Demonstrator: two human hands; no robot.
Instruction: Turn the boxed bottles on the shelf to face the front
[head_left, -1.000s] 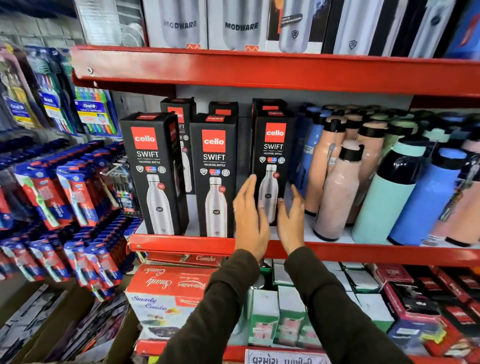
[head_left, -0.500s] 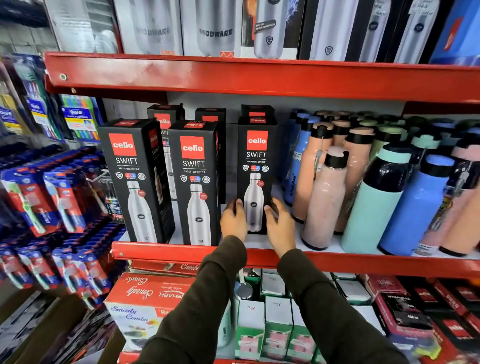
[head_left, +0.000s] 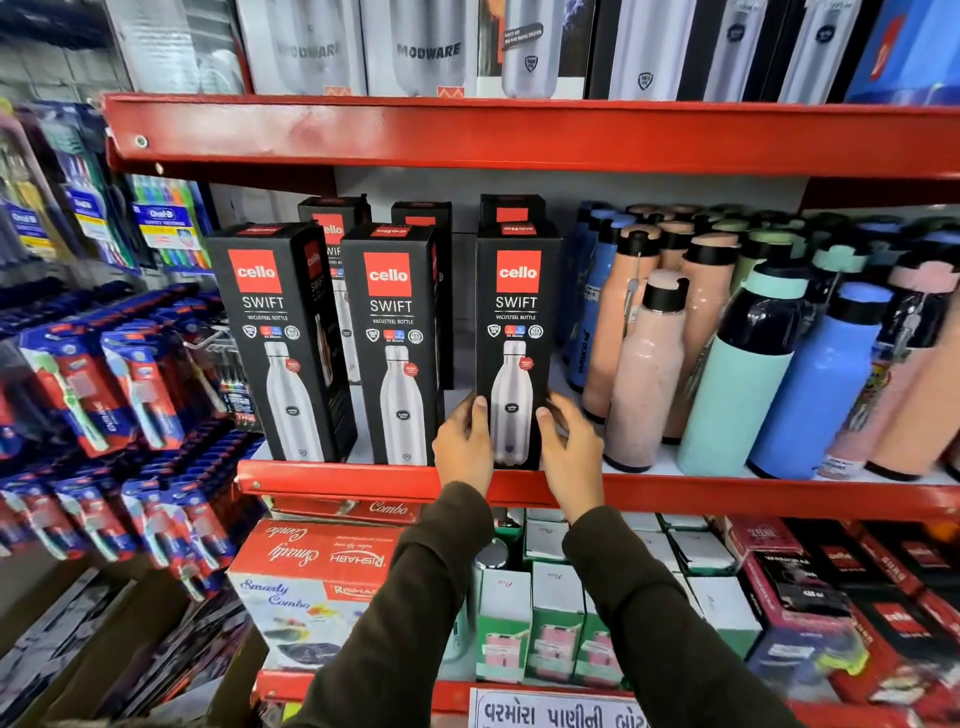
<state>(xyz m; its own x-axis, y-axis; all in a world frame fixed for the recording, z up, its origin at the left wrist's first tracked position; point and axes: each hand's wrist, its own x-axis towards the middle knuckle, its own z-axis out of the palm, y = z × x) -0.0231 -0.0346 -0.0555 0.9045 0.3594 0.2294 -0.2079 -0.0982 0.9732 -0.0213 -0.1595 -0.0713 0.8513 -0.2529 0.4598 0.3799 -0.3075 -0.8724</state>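
Gripping one box (head_left: 514, 332) from both sides, low down: left hand (head_left: 464, 446) on its left edge, thumb (head_left: 480, 410) laid on the front face; right hand (head_left: 569, 452) on its right edge, thumb (head_left: 545, 421) on the front face, remaining fingers wrapped round the side and out of sight. Dark sleeves (head_left: 670, 623) rising from the lower frame.

Held box: black, upright, front panel facing forward, base at the red shelf lip (head_left: 337, 475), just under the thumbs.

Left of the left-hand fingers, just beside: middle box (head_left: 392, 343), upright, front facing forward. Further left: left box (head_left: 278, 338), upright, turned slightly so that its right side panel shows.

Right of the right-hand fingers, near: pink bottle (head_left: 647, 364), unboxed, black collar. Beyond it: teal bottle (head_left: 737, 384), blue bottle (head_left: 815, 395), with more loose bottles crowded behind.

Below the wrists: lower shelf with red carton (head_left: 311, 561) and small white-and-green packs (head_left: 550, 618).

Behind the fingers, deeper on the shelf: rear boxes (head_left: 511, 210), three tops visible, fronts mostly hidden.

Above: upper shelf (head_left: 519, 135), red, carrying grey cartons (head_left: 426, 47).

Far left: hanging toothbrush packs (head_left: 140, 379).
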